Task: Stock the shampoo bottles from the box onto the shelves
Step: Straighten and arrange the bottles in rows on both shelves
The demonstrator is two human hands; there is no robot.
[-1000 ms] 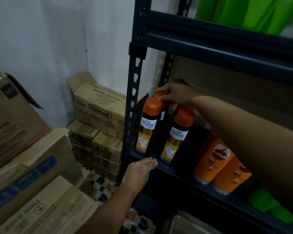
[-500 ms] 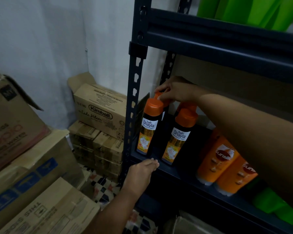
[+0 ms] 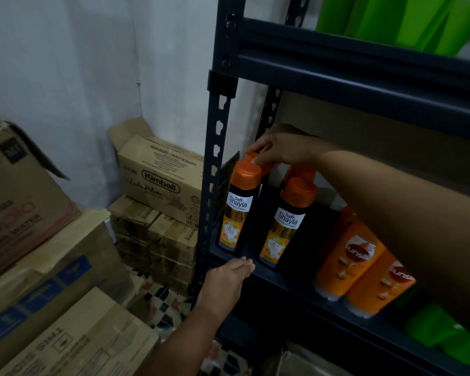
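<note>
Two black shampoo bottles (image 3: 238, 210) stand at shelf (image 3: 296, 280) front, more orange caps behind. Right hand (image 3: 282, 146) pinches rear bottle's cap, placing it. Left hand (image 3: 225, 283) rests on shelf edge, fingers straight, together. Source box unidentifiable; remaining stock unknown.

Dim and underexposed, with soft light falling from the upper left across the pale wall (image 3: 65, 63). Deep shadow inside the dark shelving (image 3: 296, 278) (lower tier nearly black). No glare; only the orange caps (image 3: 246, 175) and green packs (image 3: 396, 17) bright. Wide-angle bending of the upright post (image 3: 215, 158) and cartons (image 3: 52, 321) toward the edges. Slight softness and grain throughout.
</note>
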